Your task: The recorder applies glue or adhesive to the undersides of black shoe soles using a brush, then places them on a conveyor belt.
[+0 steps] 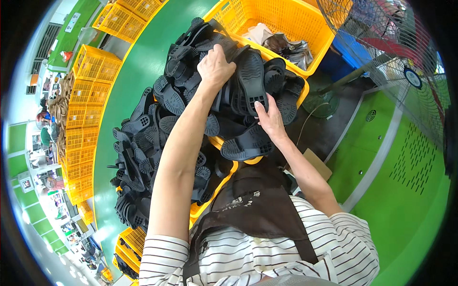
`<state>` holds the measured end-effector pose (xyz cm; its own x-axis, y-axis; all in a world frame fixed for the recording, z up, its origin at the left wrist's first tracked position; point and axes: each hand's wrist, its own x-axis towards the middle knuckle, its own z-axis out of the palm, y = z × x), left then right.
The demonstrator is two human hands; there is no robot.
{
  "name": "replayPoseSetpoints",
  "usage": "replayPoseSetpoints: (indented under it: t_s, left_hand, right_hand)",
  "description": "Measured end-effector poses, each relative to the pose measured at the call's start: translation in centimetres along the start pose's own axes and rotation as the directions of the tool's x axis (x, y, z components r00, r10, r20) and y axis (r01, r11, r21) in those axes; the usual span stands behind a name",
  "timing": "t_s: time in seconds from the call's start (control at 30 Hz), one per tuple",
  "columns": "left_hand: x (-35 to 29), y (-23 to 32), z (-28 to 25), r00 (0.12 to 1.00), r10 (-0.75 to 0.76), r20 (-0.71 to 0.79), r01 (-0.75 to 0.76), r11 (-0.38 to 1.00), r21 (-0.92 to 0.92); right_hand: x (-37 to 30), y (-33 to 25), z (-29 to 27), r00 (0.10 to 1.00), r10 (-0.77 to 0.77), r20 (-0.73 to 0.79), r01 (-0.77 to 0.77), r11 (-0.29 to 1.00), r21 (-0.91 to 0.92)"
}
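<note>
Soles point(143, 157) heaped over table point(131, 81) and crate rims point(304, 89)

One black sole point(250, 71) stands near the top of the heap, ribbed tread facing up, with a grid of square hollows at its near end. It lies just right of the left hand point(217, 66), and its far end points toward a yellow crate point(267, 14) that holds crumpled bags point(288, 45).

The right hand point(272, 121) has this sole by the near end: the thumb presses on the tread beside the hollows, and the forefinger runs along the side edge. The hand is only slightly open, closed to the width of the sole. The left hand is bent over the upper part of the heap, back up, fingers curled down among the soles; whether it grips one cannot be told, as the fingertips are hidden. Its forearm crosses above the heap.

More soles lie every way round, some tread up, some on edge, spreading left onto the green table. Stacked yellow baskets point(83, 112) line the table's far side. The person wears a dark apron point(257, 212) over a striped shirt point(238, 260). A fan point(381, 57) stands at upper right, near the bags.
</note>
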<state>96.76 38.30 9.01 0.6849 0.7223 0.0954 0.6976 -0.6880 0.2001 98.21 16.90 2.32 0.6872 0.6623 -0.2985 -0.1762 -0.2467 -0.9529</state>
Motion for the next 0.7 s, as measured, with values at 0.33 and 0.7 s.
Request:
replayPoseSetpoints:
  t_s: [0.33, 0.7]
  left_hand:
    - [-1.5, -1.7, -2.0, 0.999, -0.002, -0.033, 0.0, 0.997, -0.074]
    - [-3.9, -4.6, -5.0, 0.987, -0.13, -0.091, 0.112, 0.977, -0.182]
  right_hand:
    - [1.5, -0.6, 1.1, 0.911, 0.211, 0.355, -0.325, 0.897, 0.3]
    - [0.6, -1.0, -2.8, 0.872, 0.045, 0.488, -0.397, 0.648, 0.65]
